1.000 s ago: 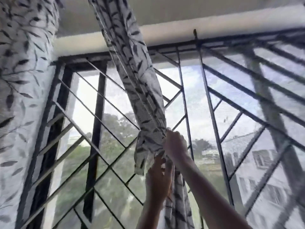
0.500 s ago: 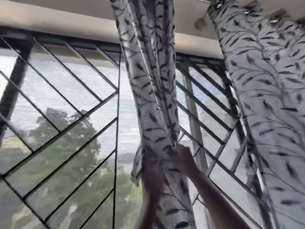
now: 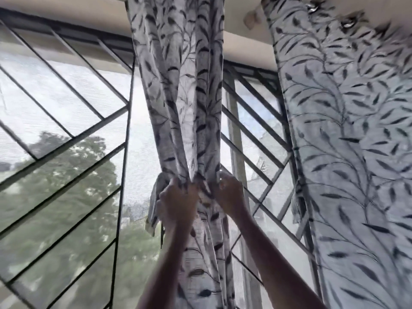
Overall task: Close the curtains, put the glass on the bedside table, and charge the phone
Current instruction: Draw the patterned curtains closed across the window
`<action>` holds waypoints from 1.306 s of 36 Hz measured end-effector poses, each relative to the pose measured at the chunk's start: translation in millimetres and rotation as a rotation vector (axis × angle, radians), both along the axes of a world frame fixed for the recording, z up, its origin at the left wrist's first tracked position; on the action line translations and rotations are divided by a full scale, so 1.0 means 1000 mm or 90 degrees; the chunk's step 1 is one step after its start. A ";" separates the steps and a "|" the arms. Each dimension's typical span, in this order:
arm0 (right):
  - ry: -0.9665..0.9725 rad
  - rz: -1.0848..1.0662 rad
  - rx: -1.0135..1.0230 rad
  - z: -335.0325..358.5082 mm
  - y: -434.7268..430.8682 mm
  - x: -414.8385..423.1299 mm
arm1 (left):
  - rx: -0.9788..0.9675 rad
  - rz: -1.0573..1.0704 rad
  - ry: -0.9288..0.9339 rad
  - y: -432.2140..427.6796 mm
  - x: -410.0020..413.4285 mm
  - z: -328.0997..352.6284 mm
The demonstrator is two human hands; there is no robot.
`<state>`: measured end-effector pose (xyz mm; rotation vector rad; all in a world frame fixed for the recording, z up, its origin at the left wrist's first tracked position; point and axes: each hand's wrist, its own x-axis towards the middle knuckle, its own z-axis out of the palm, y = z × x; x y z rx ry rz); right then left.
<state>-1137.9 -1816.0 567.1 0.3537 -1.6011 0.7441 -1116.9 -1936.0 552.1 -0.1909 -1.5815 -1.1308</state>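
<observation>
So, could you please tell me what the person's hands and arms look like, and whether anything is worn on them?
Both are bare. The left hand and right hand wear no gloves, and the wrists and forearms show no sleeves, watch or bracelet up to the frame's edge. No rings show, though the fingertips are hidden in the leaf-print curtain.

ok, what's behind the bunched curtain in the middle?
Window grille runs behind the bunched curtain, showing either side; trees beyond. The stretch directly behind the fabric is covered.
</observation>
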 end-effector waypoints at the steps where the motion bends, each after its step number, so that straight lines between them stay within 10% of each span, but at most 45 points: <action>1: 0.008 -0.026 0.013 0.000 0.002 0.001 | 0.025 0.010 -0.016 -0.012 -0.007 0.000; 34: -0.019 -0.402 -0.200 0.006 0.262 0.010 | -0.029 0.047 -0.029 -0.030 -0.022 -0.004; 47: -0.055 -0.319 -0.202 -0.009 0.176 -0.014 | -0.077 0.104 -0.030 -0.027 -0.025 -0.003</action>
